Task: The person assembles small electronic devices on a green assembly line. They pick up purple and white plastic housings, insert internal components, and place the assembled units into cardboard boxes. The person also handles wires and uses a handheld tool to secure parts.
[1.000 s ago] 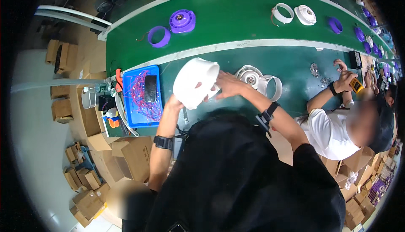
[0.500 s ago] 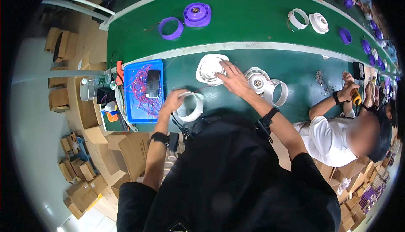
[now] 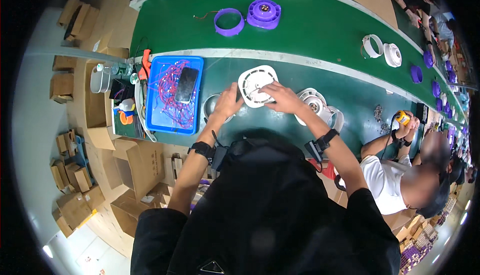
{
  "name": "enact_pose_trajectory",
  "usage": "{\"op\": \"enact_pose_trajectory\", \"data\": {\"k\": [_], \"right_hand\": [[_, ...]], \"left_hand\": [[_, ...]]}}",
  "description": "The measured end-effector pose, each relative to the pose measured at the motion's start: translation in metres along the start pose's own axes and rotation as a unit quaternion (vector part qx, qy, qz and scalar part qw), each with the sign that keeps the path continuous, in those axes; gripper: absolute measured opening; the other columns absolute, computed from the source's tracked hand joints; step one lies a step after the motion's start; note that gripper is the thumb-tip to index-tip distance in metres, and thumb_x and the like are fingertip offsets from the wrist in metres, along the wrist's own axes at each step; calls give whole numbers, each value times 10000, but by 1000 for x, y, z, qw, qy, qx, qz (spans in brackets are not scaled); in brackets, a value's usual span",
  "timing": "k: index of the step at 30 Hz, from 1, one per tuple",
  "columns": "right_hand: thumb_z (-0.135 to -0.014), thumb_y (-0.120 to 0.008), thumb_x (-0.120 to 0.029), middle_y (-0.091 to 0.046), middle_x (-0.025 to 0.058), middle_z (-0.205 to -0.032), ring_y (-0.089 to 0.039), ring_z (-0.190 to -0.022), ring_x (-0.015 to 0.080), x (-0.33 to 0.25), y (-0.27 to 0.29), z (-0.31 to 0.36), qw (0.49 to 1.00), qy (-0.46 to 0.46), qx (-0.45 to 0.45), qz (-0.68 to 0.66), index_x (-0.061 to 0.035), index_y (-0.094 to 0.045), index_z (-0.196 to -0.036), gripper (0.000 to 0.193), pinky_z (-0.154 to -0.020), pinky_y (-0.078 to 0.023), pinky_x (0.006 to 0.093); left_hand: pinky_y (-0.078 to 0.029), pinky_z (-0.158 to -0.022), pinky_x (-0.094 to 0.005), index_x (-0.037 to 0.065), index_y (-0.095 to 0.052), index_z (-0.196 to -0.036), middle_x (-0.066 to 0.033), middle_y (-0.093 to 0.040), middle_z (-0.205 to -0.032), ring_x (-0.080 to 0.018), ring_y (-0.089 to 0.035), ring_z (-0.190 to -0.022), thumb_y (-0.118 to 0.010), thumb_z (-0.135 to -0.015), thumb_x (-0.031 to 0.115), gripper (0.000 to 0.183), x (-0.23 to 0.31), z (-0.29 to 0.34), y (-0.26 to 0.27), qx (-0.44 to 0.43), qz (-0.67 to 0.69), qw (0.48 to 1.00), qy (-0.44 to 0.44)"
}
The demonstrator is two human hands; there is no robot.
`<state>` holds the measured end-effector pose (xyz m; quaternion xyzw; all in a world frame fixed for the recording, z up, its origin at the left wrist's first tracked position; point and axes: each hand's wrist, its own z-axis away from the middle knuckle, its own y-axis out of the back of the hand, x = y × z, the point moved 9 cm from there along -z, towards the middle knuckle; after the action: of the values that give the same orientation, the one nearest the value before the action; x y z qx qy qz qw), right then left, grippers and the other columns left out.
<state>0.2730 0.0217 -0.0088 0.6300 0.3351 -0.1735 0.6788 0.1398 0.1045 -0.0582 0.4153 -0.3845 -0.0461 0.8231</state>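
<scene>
A round-centred white plastic housing (image 3: 256, 77) with slots around its rim sits on the green bench in front of me. My right hand (image 3: 284, 100) grips its right lower edge, fingertips over the inner face. At the housing's left edge is my left hand (image 3: 228, 104), fingers stretched and thumb apart; whether it touches the rim is hard to see. Partly beneath that hand lies a white ring (image 3: 209, 109). To the right of my right hand rest a white housing with a motor (image 3: 312, 106) and another white ring (image 3: 338, 120).
A blue tray (image 3: 149, 117) holds red-purple wires and a phone (image 3: 186, 85). Tools and bottles stand left of it. Purple and white housings and rings lie on the far green strip (image 3: 310, 30). At right, a co-worker holds a yellow tool (image 3: 402, 117) near small metal parts (image 3: 378, 112).
My left hand has left the white ring and moved up and right to the housing. My right hand has shifted to the housing's lower right edge. The view has turned slightly.
</scene>
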Motion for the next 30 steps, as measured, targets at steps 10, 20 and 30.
{"op": "enact_pose_trajectory", "data": {"k": [10, 20, 30], "right_hand": [[-635, -776, -310, -391, 135, -1335, -355, -1255, 319, -1, 0, -8, 996, -33, 3, 80, -125, -598, -1148, 574, -1012, -335, 474], [-650, -778, -322, -370, 143, -1347, -330, -1266, 332, -8, -11, -2, 993, -47, 17, 110, -144, -635, -1069, 478, -1021, -333, 477], [-645, -777, -315, -320, 140, -1409, -285, -1304, 327, -9, -17, 2, 987, -69, -28, 140, -162, -676, -1028, 425, -1065, -273, 470]], "left_hand": [[-464, -871, -442, 12, -504, -1122, -212, -601, -1044, -381, -562, -992, -607, -768, 131, 387, 7, 13, 24, 78, -67, 992, -76], [-515, -682, -437, 166, -628, -1124, -133, -672, -766, -322, -654, -735, -655, -789, 265, 351, 53, 7, -7, -37, -105, 983, -145], [-484, -833, -403, 54, -597, -1073, -135, -646, -999, -311, -610, -964, -656, -770, 135, 319, 30, -7, 31, 146, 117, 976, -116]]}}
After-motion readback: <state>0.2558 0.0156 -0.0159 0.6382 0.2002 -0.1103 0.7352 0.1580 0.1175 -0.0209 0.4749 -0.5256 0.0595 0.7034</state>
